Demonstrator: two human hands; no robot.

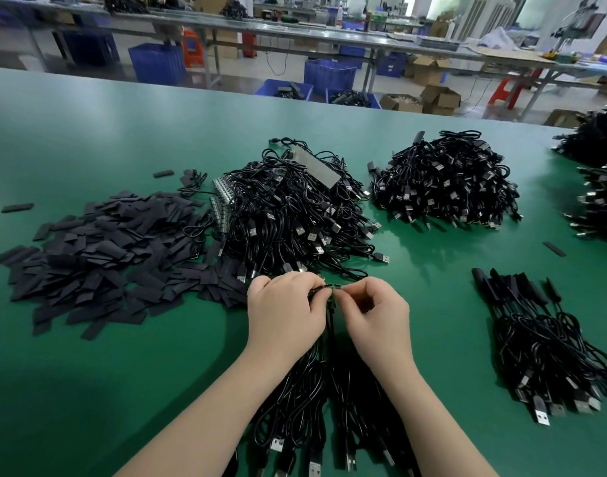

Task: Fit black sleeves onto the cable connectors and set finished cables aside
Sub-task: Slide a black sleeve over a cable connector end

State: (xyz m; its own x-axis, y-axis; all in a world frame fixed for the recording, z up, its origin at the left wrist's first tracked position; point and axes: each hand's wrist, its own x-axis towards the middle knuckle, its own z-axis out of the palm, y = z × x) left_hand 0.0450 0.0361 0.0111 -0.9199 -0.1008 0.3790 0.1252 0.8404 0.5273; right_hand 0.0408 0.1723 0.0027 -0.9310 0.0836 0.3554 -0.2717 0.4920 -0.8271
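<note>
My left hand grips a bunch of black cables near their connector ends, the cords hanging down toward me. My right hand pinches a small connector piece at the top of that bunch, fingertips touching those of the left. Whether a sleeve is on it is hidden by my fingers. A wide heap of flat black sleeves lies to the left. Right of it sits a large pile of cables with USB plugs. A stack of sleeved cables lies at the right.
The green table carries another cable pile at centre right and more piles at the right edge. Loose sleeves lie scattered. Beyond the table stand benches, blue crates and cardboard boxes.
</note>
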